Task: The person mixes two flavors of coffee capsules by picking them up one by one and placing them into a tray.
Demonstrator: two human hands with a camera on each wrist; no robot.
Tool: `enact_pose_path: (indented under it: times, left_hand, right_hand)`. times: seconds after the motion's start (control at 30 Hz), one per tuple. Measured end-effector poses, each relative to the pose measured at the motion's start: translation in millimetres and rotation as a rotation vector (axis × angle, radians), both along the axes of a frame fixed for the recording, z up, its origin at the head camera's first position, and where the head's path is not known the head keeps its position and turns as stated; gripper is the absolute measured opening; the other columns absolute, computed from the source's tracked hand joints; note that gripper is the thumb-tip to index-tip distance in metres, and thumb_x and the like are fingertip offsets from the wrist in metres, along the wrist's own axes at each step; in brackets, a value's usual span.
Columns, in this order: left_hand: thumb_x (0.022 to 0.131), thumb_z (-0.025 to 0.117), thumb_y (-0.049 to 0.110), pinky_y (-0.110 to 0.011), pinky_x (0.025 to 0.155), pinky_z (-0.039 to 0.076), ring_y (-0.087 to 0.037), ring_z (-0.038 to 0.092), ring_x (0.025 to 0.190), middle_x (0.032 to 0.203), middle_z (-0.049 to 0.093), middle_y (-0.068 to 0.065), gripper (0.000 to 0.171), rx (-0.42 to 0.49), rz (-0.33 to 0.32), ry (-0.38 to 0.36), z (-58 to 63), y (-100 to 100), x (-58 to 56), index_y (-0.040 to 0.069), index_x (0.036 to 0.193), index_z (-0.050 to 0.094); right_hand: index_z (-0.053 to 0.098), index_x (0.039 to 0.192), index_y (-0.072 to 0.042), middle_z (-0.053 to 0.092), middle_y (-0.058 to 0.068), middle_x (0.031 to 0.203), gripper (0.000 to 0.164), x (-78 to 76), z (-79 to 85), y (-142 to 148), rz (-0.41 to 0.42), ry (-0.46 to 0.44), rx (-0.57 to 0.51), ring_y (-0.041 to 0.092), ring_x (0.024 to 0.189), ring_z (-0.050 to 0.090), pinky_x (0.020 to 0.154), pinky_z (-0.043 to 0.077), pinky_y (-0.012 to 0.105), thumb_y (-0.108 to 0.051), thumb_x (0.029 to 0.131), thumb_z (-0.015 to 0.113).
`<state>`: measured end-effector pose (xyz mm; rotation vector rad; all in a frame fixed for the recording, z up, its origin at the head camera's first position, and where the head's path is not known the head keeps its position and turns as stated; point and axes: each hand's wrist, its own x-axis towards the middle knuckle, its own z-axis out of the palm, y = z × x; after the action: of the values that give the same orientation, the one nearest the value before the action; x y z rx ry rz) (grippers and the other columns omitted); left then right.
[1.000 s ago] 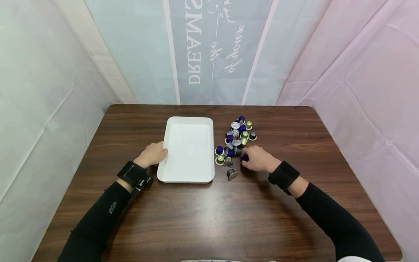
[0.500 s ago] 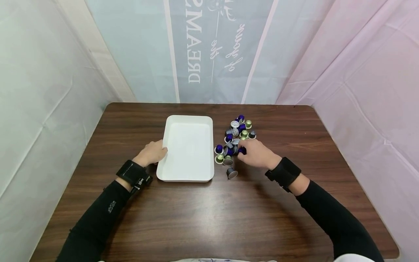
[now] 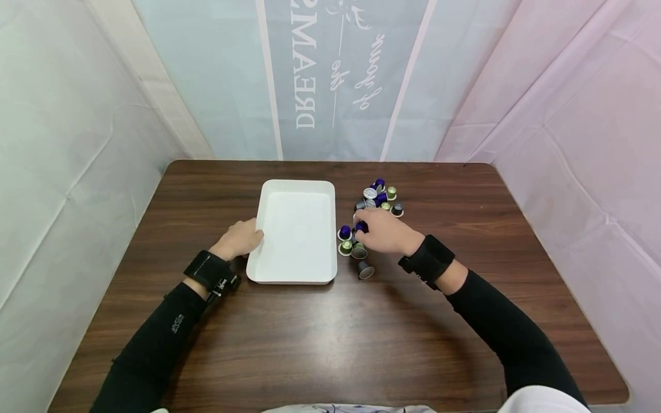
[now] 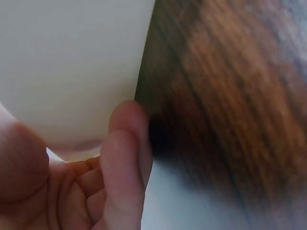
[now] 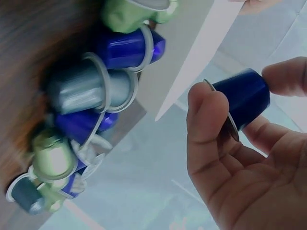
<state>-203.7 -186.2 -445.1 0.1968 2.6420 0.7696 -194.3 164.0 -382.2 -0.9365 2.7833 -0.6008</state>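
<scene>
A white tray lies on the brown table, and my left hand grips its left rim. In the left wrist view the fingers curl under the tray's edge, with the thumb partly out of frame. My right hand pinches a dark blue coffee capsule between thumb and fingertips, above the scattered capsules to the right of the tray. Below it in the right wrist view lie a grey capsule, a blue capsule and a green capsule. The hand hides part of the pile in the head view.
Several blue, green and grey capsules spread along the tray's right side. One grey capsule lies on its side nearer the front. The wooden table extends toward the person, with pale curtains behind and at both sides.
My right hand has picked the blue capsule up from the pile's right side and carried it left, toward the tray. The left hand stays on the tray's rim.
</scene>
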Motion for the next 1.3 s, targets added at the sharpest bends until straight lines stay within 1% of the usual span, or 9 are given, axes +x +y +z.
enact_pose_path:
  times: [0.13, 0.27, 0.4, 0.53, 0.7, 0.9, 1.03, 1.2, 1.3]
  left_hand:
    - [0.098, 0.032, 0.019, -0.031, 0.050, 0.049, -0.024, 0.059, 0.062, 0.097, 0.059, -0.021, 0.038, 0.005, 0.005, -0.005, -0.2, 0.4, 0.1, -0.005, 0.125, 0.044]
    - [0.098, 0.033, 0.019, -0.032, 0.050, 0.050, -0.024, 0.060, 0.064, 0.102, 0.058, -0.025, 0.038, 0.005, 0.017, -0.013, 0.2, 1.2, 0.8, -0.006, 0.125, 0.043]
    - [0.099, 0.033, 0.019, -0.031, 0.050, 0.050, -0.024, 0.060, 0.066, 0.106, 0.057, -0.026, 0.039, 0.002, 0.022, -0.012, -0.5, 1.0, 0.6, -0.006, 0.127, 0.042]
    - [0.099, 0.033, 0.020, -0.031, 0.051, 0.050, -0.024, 0.060, 0.067, 0.107, 0.057, -0.025, 0.040, 0.000, 0.028, -0.013, -1.5, 1.0, 0.9, -0.006, 0.128, 0.041]
    - [0.098, 0.033, 0.020, -0.031, 0.051, 0.050, -0.024, 0.061, 0.067, 0.107, 0.057, -0.026, 0.041, 0.009, 0.018, -0.003, -1.1, 0.8, 1.9, -0.006, 0.129, 0.041]
    - [0.098, 0.034, 0.021, -0.031, 0.050, 0.049, -0.023, 0.060, 0.063, 0.103, 0.059, -0.023, 0.040, 0.009, 0.017, -0.001, 0.0, 0.9, 1.7, -0.004, 0.128, 0.042]
    - [0.098, 0.034, 0.020, -0.031, 0.050, 0.049, -0.023, 0.060, 0.063, 0.102, 0.058, -0.023, 0.039, 0.010, 0.018, 0.001, 0.4, 0.7, 2.2, -0.005, 0.127, 0.042]
    - [0.098, 0.034, 0.020, -0.032, 0.050, 0.050, -0.024, 0.061, 0.066, 0.102, 0.059, -0.023, 0.039, 0.015, 0.022, 0.002, -1.3, 0.8, 1.7, -0.004, 0.128, 0.042]
    - [0.098, 0.034, 0.020, -0.032, 0.050, 0.050, -0.025, 0.061, 0.069, 0.106, 0.059, -0.024, 0.040, 0.022, 0.026, 0.007, -2.6, 0.7, 1.4, -0.003, 0.129, 0.042]
  right_hand:
    - [0.061, 0.100, -0.006, 0.058, 0.002, 0.088, 0.016, -4.5, -0.6, -10.4, 0.044, -0.026, 0.001, 0.015, 0.070, 0.050, 0.063, 0.043, 0.030, -0.014, 0.088, 0.055]
    - [0.060, 0.105, -0.005, 0.056, 0.002, 0.090, 0.018, -8.1, -4.2, -20.7, 0.090, -0.070, 0.018, 0.014, 0.068, 0.050, 0.062, 0.043, 0.029, -0.016, 0.091, 0.053]
    - [0.059, 0.108, -0.006, 0.054, 0.002, 0.093, 0.020, -10.5, -5.4, -33.4, 0.111, -0.100, 0.050, 0.013, 0.070, 0.050, 0.062, 0.043, 0.028, -0.018, 0.093, 0.053]
    - [0.058, 0.107, -0.008, 0.053, 0.002, 0.093, 0.018, -11.3, -5.5, -47.5, 0.129, -0.117, 0.069, 0.014, 0.073, 0.050, 0.063, 0.043, 0.027, -0.019, 0.093, 0.054]
    - [0.058, 0.109, -0.008, 0.053, 0.002, 0.094, 0.021, -11.2, -8.1, -63.3, 0.151, -0.136, 0.125, 0.016, 0.077, 0.049, 0.068, 0.042, 0.027, -0.020, 0.093, 0.055]
    - [0.058, 0.115, -0.010, 0.054, 0.001, 0.097, 0.026, -11.2, -13.7, -73.8, 0.161, -0.122, 0.196, 0.015, 0.077, 0.051, 0.067, 0.043, 0.026, -0.023, 0.093, 0.054]
    - [0.058, 0.118, -0.009, 0.055, 0.001, 0.100, 0.029, -9.0, -13.2, -79.0, 0.185, -0.114, 0.224, 0.014, 0.079, 0.052, 0.069, 0.044, 0.025, -0.023, 0.093, 0.055]
    - [0.058, 0.119, -0.009, 0.056, 0.002, 0.101, 0.029, -4.6, -13.6, -83.1, 0.224, -0.115, 0.248, 0.014, 0.081, 0.052, 0.072, 0.045, 0.025, -0.023, 0.094, 0.055]
    - [0.058, 0.121, -0.009, 0.057, 0.005, 0.107, 0.031, -3.2, -13.7, -83.3, 0.231, -0.116, 0.242, 0.014, 0.085, 0.054, 0.076, 0.046, 0.027, -0.023, 0.094, 0.055]
